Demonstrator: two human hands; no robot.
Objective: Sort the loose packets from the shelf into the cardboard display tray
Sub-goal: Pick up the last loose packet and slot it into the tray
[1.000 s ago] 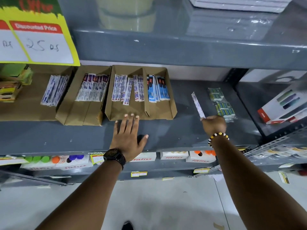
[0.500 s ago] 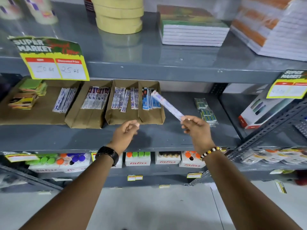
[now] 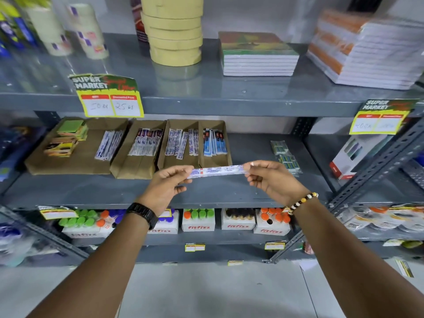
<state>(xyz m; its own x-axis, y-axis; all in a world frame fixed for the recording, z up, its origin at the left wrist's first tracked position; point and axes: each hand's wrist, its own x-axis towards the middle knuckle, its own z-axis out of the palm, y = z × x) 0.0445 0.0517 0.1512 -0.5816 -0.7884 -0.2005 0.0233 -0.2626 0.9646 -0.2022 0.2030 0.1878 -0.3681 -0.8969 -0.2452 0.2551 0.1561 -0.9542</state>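
A long white packet [image 3: 218, 171] with blue and red print is held level in front of the middle shelf. My left hand [image 3: 168, 185] pinches its left end and my right hand [image 3: 271, 180] pinches its right end. Just behind it stands the cardboard display tray [image 3: 195, 162], two compartments wide, with white-and-blue packets on the left side and blue packets [image 3: 214, 143] on the right. A second cardboard tray [image 3: 135, 166] to its left holds more packets. Loose green packets [image 3: 284, 156] lie on the grey shelf to the right.
A wide flat cardboard sheet [image 3: 75, 161] at the left carries coloured pads and a bundle of packets. The upper shelf holds tape rolls [image 3: 174, 31] and stacked notebooks [image 3: 259, 58]. Bottle cartons [image 3: 198, 223] fill the shelf below. A slanted steel upright [image 3: 376, 166] stands right.
My right hand lifted the packet off the shelf and brought it left. My left hand rose from the shelf and took the packet's other end. The camera tilted up.
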